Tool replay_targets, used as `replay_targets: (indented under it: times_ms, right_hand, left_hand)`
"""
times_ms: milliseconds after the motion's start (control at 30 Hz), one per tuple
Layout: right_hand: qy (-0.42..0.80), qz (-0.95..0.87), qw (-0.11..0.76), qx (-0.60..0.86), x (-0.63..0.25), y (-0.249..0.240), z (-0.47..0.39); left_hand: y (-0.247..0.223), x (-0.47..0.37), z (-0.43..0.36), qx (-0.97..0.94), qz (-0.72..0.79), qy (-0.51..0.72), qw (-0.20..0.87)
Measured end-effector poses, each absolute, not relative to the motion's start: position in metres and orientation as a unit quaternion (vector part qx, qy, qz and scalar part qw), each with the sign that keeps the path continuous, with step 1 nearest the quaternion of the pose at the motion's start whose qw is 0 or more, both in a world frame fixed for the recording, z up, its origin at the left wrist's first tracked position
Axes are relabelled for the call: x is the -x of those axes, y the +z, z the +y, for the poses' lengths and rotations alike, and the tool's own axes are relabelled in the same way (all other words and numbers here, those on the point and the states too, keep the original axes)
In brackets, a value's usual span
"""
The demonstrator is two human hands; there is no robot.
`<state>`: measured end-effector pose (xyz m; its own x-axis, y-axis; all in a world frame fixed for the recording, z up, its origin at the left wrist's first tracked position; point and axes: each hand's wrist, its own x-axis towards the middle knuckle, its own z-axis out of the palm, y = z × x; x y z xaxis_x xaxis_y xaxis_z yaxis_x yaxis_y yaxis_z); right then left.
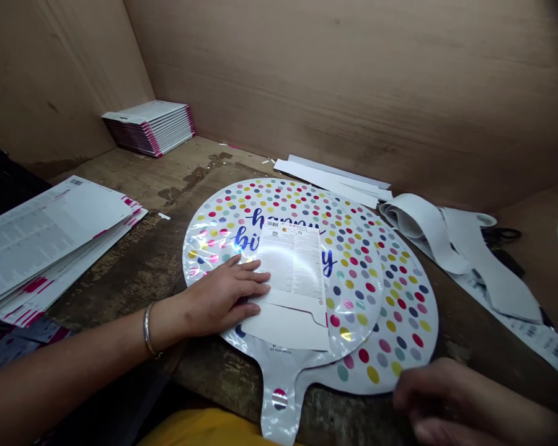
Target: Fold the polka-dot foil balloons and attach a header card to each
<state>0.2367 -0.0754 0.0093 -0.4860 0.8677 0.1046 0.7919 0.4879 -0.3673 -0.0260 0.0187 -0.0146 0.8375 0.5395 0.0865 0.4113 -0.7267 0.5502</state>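
Two flat foil balloons lie overlapped on the table, the upper foil balloon (353, 297) printed with coloured dots and blue "happy birthday" lettering. From under its right side shows the lower foil balloon (400, 334). A white printed card envelope (292, 266), its flap (288, 325) toward me, rests on the upper balloon and covers part of the lettering. My left hand (235, 288) lies flat with fingers stretched, its tips at the envelope's left edge. At the lower right, my right hand (432, 396) is blurred beside the lower balloon's edge, its fingers partly hidden.
A stack of printed card envelopes (149, 127) stands at the back left. More printed cards (56, 241) are piled at left. Behind the balloons lie white paper strips (330, 178); a curled label roll (437, 229) is at right. Cardboard walls (353, 80) enclose the table.
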Motion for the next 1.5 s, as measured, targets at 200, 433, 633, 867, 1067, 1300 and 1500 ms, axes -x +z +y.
replay_targets:
  times_ms: [200, 433, 633, 867, 1067, 1300, 1500]
  right_hand:
    - [0.085, -0.830, 0.143, 0.532, -0.227, 0.015, -0.083]
    - [-0.021, -0.856, 0.114, 0.503, -0.228, 0.001, -0.088]
    - [-0.035, -0.855, 0.119, 0.504, -0.228, -0.001, -0.087]
    - [-0.022, -0.847, 0.111, 0.520, -0.232, 0.003, -0.084]
    - [-0.128, -0.872, 0.115, 0.457, -0.231, -0.007, -0.085]
    - [-0.083, -0.857, 0.139, 0.489, -0.232, -0.004, -0.082]
    - [0.074, -0.799, 0.237, 0.547, -0.228, -0.002, -0.073]
  left_hand:
    - [-0.012, 0.012, 0.022, -0.929, 0.236, 0.131, 0.254]
    - [-0.014, 0.012, 0.015, -0.941, 0.225, 0.136, 0.214]
    - [-0.014, -0.007, 0.002, -0.958, 0.173, 0.155, 0.167]
    - [-0.009, -0.012, 0.009, -0.972, 0.143, 0.139, 0.127]
    - [-0.014, -0.012, 0.015, -0.960, 0.159, 0.160, 0.168]
    - [-0.010, -0.015, 0.012, -0.965, 0.167, 0.148, 0.137]
    - [-0.010, -0.017, 0.005, -0.958, 0.194, 0.151, 0.149]
